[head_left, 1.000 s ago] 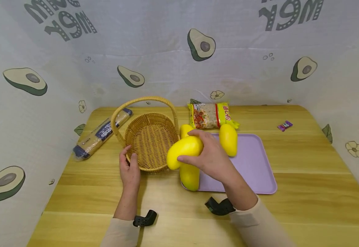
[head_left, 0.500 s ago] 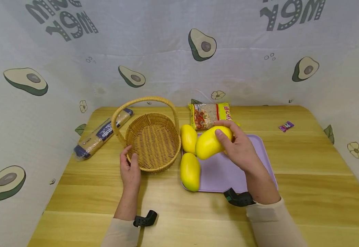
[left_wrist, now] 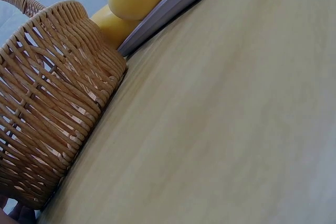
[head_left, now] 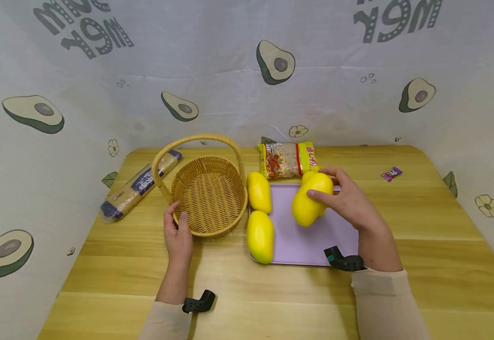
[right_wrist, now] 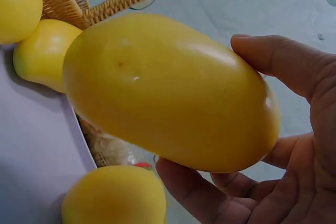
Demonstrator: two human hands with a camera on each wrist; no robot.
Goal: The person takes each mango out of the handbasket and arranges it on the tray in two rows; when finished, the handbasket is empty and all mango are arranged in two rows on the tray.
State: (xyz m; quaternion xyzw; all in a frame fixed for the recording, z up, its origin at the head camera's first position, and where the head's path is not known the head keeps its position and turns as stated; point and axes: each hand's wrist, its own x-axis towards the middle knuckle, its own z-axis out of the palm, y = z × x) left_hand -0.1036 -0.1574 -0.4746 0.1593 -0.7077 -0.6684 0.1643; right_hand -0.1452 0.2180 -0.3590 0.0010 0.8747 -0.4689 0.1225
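Note:
In my right hand [head_left: 350, 200] I hold a smooth yellow mango [head_left: 310, 203], thumb and fingertips on its near end, tilted above a lilac tray [head_left: 297, 257]. The right wrist view shows this held mango [right_wrist: 168, 93] large, with a second mango [right_wrist: 113, 198] below it; in the head view that one is mostly hidden behind it. Along the tray's left edge lie two more mangoes, one at the back [head_left: 259, 192] and one in front [head_left: 261, 238]. My left hand [head_left: 180, 241] touches the near left side of a wicker basket [head_left: 208, 200], fingers relaxed against the wall.
Beyond the tray lies a yellow-ended food packet [head_left: 287, 159]. A long blue-and-clear packet [head_left: 138, 186] rests left of the basket, whose arched handle [head_left: 204, 137] stands upright. At the right is a small purple wrapped sweet [head_left: 392, 174] on the wooden table [head_left: 421, 236].
My right hand has carried the mango rightward, from beside the basket to over the tray's back part near the mango there. The left hand and basket have stayed put.

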